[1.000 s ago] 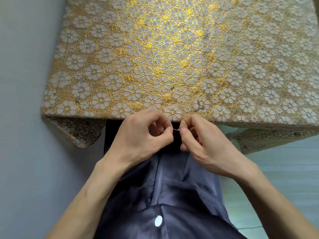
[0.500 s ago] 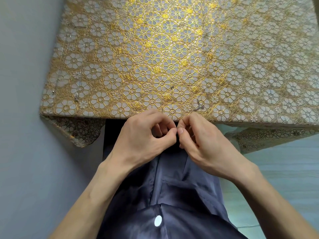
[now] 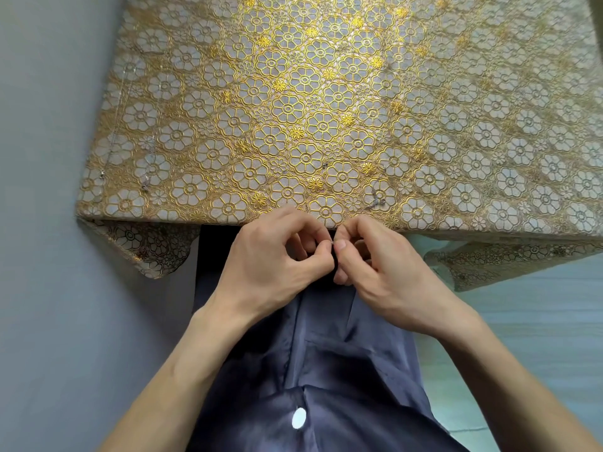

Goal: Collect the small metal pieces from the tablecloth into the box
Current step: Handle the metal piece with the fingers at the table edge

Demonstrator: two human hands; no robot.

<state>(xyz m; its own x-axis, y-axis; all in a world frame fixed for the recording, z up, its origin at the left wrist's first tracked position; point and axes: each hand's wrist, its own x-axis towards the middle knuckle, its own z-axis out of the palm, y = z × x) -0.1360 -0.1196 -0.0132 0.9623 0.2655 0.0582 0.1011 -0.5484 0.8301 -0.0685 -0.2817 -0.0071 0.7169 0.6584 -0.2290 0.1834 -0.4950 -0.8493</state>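
1. Left hand: fingers curled, thumb and forefinger pinched on a tiny silver metal piece.
2. Right hand: fingers curled likewise, with thumb and forefinger nipping the same piece from the other side. The two hands meet at the fingertips, in front of the body.
3. Tiny silver metal piece: only a glint shows between the two thumbs; its shape is too small to tell.
4. Gold floral lace tablecloth: spread flat just beyond both hands. Its near edge runs right above the knuckles, and its hem hangs down to either side of the hands.
5. Tangled grey metal cluster: lies on the cloth just beyond the right hand.
6. Small dark metal bit: lies on the cloth, farther out past the joined fingertips.
7. Two pale metal bits: lie on the cloth well to the left of the left hand, near the cloth's left edge.
8. Slate-blue satin shirt: seen beneath and between the forearms, with a white round button low on the front.
9. Grey wall: left of the left arm.
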